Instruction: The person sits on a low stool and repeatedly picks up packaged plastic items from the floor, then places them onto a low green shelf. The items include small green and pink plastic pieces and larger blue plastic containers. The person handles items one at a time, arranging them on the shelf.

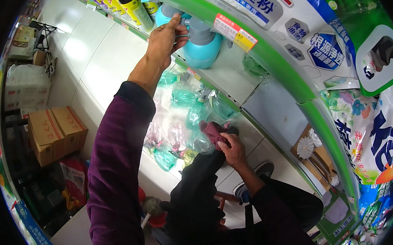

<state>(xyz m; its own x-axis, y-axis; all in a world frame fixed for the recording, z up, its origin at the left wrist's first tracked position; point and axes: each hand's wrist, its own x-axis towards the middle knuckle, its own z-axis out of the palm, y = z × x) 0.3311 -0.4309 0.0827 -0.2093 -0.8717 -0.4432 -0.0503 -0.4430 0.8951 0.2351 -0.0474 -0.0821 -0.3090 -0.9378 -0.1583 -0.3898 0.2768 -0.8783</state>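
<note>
At the lower shelf's front, my left hand (166, 36) pinches the grey nozzle of a round turquoise spray bottle (202, 51). Another turquoise bottle (161, 17) with a grey top stands beside it, partly behind my fingers. My right hand (232, 147) holds a bunched maroon cloth (213, 132) low down, above my knee. Below the shelf, several clear green and pink plastic spray bottles (186, 116) in plastic wrap lie in a pile on the floor.
Yellow and black spray cans (132, 7) line the shelf at the left. The green shelf edge (275, 70) curves overhead, with large detergent bags (325, 46) above it. White toilet brushes (307, 147) lie at the right. Cardboard boxes (57, 133) stand across the tiled aisle (92, 43).
</note>
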